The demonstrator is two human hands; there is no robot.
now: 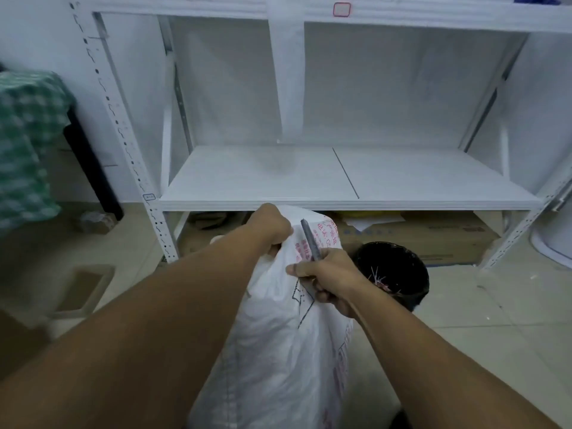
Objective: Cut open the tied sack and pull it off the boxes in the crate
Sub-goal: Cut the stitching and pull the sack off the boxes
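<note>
From my remote seat I see the sack (pixel 278 351) standing upright in the near middle of the floor (pixel 495 320), just in front of the rack (pixel 263 178). It is white woven stuff with red print and black line marks. Its top reaches the front edge of the rack's low shelf. What it covers is hidden from me.

My left hand (pixel 272 226) is at the sack's far top, fingers curled tight into a fistful of the cloth. The gathered cloth bunches under the knuckles.

My right hand (pixel 328 280) is lower and to the right, against the sack's right side. Its fingers are wrapped round a slim grey tool (pixel 309 236), with the thumb stretched left along the cloth. The tool's free end points up and away, lying across the red print. I cannot tell whether a blade is out.

A black bin (pixel 399 267) sits on the floor just right of the sack, behind my right hand. Cardboard boxes (pixel 433 239) lie under the shelf. A green checked cloth (pixel 28 144) hangs at the far left, and a flat cardboard piece (pixel 82 289) lies on the floor at the left.
</note>
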